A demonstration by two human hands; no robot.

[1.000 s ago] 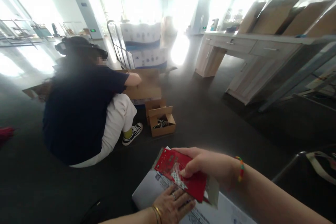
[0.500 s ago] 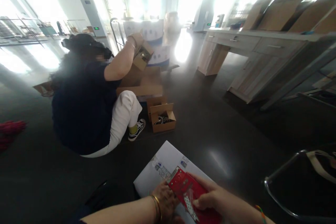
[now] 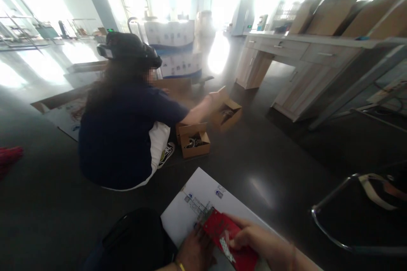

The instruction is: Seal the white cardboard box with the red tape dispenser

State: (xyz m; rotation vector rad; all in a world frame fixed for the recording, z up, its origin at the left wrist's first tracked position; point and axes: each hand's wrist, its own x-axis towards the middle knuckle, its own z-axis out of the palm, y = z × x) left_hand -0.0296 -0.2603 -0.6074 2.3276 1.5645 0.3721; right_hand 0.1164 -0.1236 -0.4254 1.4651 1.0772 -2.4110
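Note:
A white carton (image 3: 199, 197) with printed logos and codes lies in front of me. My right hand (image 3: 249, 235) grips a red tape dispenser (image 3: 222, 228), its metal end down against the carton's top. My left hand (image 3: 197, 247) rests on the carton beside the dispenser, fingers stretched out and lying flat. The far end of the dispenser and the carton's near part run behind my hands or out of the picture.
Ahead on the left a co-worker (image 3: 127, 127) squats, one arm stretched to an open cardboard box (image 3: 227, 114). Another open small box (image 3: 195, 146) stands on the floor nearby. A wooden desk (image 3: 324, 72) is on the right, with a metal-framed chair (image 3: 330, 237) nearer me.
The co-worker has moved a small box from above the large carton down to the floor on the right. My left forearm has drawn down; the dispenser has shifted slightly left and down.

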